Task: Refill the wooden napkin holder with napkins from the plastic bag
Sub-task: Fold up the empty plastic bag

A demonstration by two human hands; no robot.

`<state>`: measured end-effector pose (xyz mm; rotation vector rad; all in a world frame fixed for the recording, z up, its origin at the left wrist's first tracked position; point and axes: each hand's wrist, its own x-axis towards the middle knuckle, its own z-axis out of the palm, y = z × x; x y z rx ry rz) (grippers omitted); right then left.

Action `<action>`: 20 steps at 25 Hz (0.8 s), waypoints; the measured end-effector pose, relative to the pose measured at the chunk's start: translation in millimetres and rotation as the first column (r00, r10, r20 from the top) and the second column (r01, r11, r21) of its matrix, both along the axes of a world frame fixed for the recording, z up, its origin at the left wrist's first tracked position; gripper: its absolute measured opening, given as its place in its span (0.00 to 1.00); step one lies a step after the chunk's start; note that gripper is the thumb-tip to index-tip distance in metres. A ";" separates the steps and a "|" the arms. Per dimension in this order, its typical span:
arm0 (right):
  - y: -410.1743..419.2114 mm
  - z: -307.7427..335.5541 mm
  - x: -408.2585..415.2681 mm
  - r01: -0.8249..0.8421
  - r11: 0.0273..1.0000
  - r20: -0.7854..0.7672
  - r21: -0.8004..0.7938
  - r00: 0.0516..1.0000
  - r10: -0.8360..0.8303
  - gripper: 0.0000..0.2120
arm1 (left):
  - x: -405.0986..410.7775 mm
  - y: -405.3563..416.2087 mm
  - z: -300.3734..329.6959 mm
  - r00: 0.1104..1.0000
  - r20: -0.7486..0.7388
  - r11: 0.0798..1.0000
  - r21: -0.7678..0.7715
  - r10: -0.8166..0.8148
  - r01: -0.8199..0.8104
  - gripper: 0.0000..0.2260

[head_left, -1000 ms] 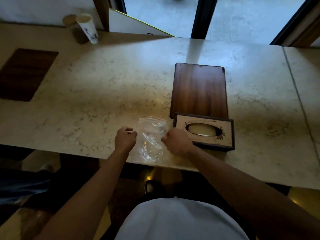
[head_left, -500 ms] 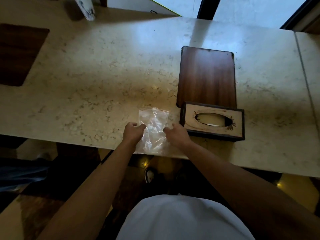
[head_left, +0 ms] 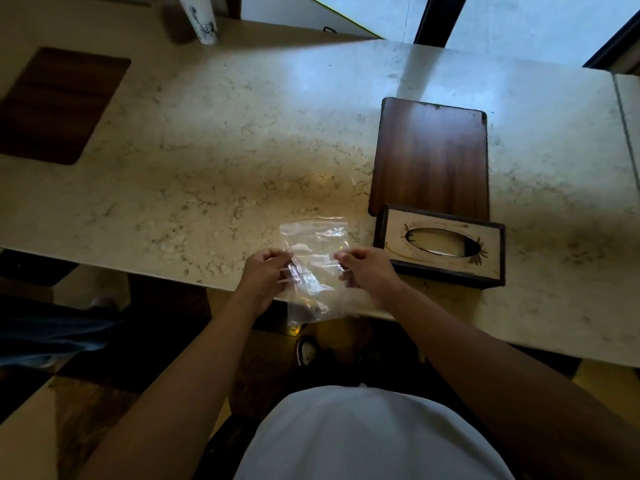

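Note:
A clear plastic bag hangs over the near edge of the marble counter, lifted a little and looking empty. My left hand pinches its left side and my right hand pinches its right side, stretching it between them. Just right of my right hand sits the wooden napkin holder, a flat box with a dark rim and an oval slot in its pale lid; something pale shows through the slot. No loose napkins are visible.
A dark wooden board lies right behind the holder. Another dark wooden mat lies at the far left. A white paper cup stands at the back left. The marble counter ends just under my hands.
Both hands have lifted the bag slightly off the counter and pulled it toward the near edge, spreading it between them. The holder and board have not moved.

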<state>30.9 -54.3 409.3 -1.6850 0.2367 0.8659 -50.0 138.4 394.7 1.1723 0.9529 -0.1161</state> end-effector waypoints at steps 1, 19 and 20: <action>-1.9 2.4 1.2 0.008 1.000 0.040 0.007 0.999 -0.008 0.06 | -1.4 0.8 2.2 0.999 0.043 1.000 0.014 -0.003 0.003 0.05; -73.4 14.6 -3.6 0.182 0.965 0.124 0.187 0.970 -0.207 0.11 | 30.9 -32.4 14.3 0.952 0.200 0.965 -0.074 -0.233 0.251 0.07; -80.0 15.8 -5.7 0.198 0.960 0.142 0.198 0.963 -0.228 0.11 | 33.4 -38.6 16.4 0.944 0.213 0.960 -0.070 -0.253 0.273 0.09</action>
